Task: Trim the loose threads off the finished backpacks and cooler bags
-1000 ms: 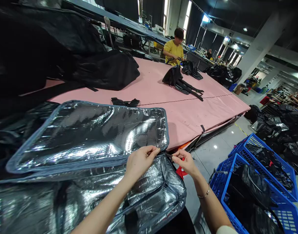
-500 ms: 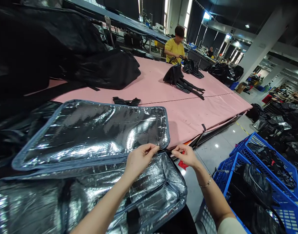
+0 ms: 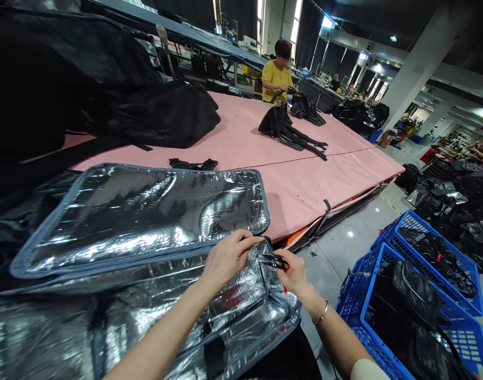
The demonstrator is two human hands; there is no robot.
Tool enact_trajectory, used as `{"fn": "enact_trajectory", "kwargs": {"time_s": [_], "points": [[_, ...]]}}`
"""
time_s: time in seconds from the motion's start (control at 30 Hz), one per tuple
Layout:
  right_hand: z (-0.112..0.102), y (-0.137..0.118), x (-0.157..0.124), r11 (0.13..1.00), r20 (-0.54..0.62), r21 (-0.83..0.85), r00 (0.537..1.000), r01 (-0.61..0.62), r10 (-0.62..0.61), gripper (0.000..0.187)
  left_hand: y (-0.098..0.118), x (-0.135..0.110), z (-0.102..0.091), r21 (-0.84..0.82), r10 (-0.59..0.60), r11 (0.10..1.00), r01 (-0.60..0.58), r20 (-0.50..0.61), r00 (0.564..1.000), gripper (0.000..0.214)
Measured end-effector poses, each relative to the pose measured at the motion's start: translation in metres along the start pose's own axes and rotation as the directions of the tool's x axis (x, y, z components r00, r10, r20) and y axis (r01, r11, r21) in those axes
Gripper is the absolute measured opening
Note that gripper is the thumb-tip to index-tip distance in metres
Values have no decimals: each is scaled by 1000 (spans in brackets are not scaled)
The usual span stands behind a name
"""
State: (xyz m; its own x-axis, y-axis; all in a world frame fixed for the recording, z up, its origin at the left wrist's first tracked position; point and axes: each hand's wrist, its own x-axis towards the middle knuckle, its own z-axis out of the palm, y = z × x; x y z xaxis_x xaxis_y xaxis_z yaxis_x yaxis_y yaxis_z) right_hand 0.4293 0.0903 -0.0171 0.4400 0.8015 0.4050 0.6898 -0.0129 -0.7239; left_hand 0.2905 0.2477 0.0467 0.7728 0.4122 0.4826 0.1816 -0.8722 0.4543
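A bag with a silver foil lining (image 3: 146, 311) lies unfolded in front of me, its foil-faced flap (image 3: 154, 211) laid back on the table and edged in grey-blue binding. My left hand (image 3: 230, 257) pinches at the seam between flap and body, near the right corner; what lies between its fingertips is too small to make out. Black thread snips (image 3: 273, 262) are in my right hand (image 3: 295, 274), blades pointing left toward the left fingertips, just above the foil. Some red shows by the right palm.
A pink-covered table (image 3: 233, 126) stretches away, with black bags (image 3: 279, 124) on it and a large black pile (image 3: 107, 79) at left. Blue crates (image 3: 368, 301) holding black bags stand on the floor at right. A person in a yellow top (image 3: 275, 79) handles a bag across the table.
My right hand has moved inward and lower, and the snips' blades now show, pointing left. My left hand has stayed near the corner. The whole view has shifted slightly.
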Motion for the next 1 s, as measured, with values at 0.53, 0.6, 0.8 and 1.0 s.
{"fn": "enact_trajectory", "kwargs": {"time_s": [0.53,0.6,0.8,1.0], "points": [[-6,10,-14,995,79,-77,995,67,-61,30,-18,-29,-8,-45,127,990,-131,-83,988,27],[-9,4,-10,999,63,-30,997,41,-39,32,-14,-26,-13,-23,60,998,-62,-83,995,28],[-15,-16,19,996,44,70,998,-53,50,26,-11,-7,-14,48,-148,988,147,17,989,43],[-2,-29,62,946,46,225,973,-233,228,22,-8,8,-12,124,-293,953,278,124,948,43]]}}
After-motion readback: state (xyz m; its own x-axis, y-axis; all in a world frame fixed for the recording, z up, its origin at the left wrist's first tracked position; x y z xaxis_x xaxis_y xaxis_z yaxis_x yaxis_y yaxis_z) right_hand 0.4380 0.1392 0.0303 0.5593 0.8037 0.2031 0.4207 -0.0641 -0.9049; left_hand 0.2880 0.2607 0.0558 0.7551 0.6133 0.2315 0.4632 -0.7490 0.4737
